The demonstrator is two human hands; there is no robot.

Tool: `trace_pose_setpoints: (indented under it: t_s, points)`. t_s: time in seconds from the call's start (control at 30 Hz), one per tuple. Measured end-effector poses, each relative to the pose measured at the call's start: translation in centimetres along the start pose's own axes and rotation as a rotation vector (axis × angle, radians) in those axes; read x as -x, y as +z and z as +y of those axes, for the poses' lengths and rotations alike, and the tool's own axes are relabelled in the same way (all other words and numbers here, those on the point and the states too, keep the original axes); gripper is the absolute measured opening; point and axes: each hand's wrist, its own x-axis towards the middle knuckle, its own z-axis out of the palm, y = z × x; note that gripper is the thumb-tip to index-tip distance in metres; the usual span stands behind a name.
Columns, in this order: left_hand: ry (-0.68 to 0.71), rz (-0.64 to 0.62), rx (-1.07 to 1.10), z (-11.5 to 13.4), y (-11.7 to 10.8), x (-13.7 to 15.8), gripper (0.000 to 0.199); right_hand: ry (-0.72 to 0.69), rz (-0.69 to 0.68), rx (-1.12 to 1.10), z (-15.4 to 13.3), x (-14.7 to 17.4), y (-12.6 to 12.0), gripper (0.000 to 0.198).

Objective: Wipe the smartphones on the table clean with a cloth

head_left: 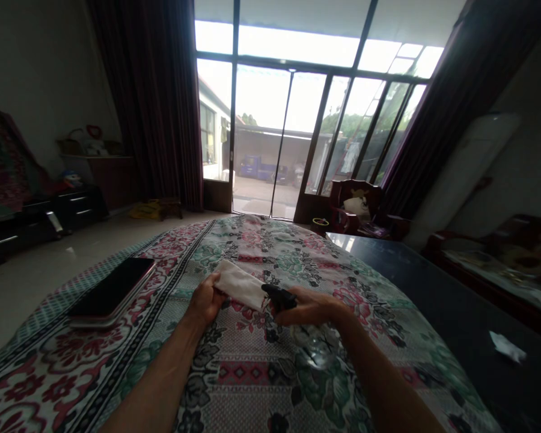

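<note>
My left hand [206,296] is closed on one end of a folded white cloth [240,284], thumb on top, holding it above the patterned tablecloth [252,343]. A spray bottle [315,347] with a clear, rounded body and a black spray head is gripped by my right hand [304,305], fingers wrapped round its neck. Its black nozzle points left, close to the right end of the white cloth. The bottle's body hangs below my right hand, partly hidden by the wrist; whether it touches the tablecloth I cannot tell.
To the left lies a dark-screened tablet [112,290] on top of a flat silvery thing. A dark glossy table [388,264] adjoins on the right, with a crumpled white tissue [507,347] on it. Beyond stand a wooden chair [358,195] and glass doors [261,138].
</note>
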Motion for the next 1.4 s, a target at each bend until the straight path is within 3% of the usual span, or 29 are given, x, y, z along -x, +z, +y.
trace_pose_setpoints:
  t_s: [0.1,0.2,0.37,0.53,0.77,0.93,1.17,1.4]
  points:
    - [-0.001,-0.006,-0.006,0.0,0.0,0.1,0.015,0.077,-0.154,-0.018,-0.1,0.2,-0.5,0.023]
    - [0.009,-0.004,-0.001,0.0,0.0,0.1,0.016,0.112,-0.178,-0.012,-0.2,0.3,-0.9,0.023]
    - [0.080,-0.004,0.073,-0.1,0.0,0.2,0.021,0.075,-0.165,0.023,-0.2,0.0,-0.6,0.020]
    - [0.079,0.008,0.112,-0.4,0.1,0.1,0.023,0.062,-0.055,0.017,-0.3,-0.9,0.4,0.021]
    - [0.086,0.034,0.153,-0.5,-0.2,-0.5,0.027,0.099,-0.149,0.001,-0.2,-1.0,0.5,0.026]
    - [0.093,0.039,0.175,-0.7,-0.4,-0.9,0.024,0.095,-0.095,-0.010,-0.4,-0.8,0.5,0.026]
    - [0.099,0.036,0.166,-0.8,-0.5,-1.1,0.028,0.016,-0.041,-0.155,-1.1,-1.2,1.3,0.030]
    - [0.094,0.048,0.168,-0.8,-0.4,-1.1,0.026,-0.043,-0.096,-0.382,-2.7,0.1,0.4,0.041]
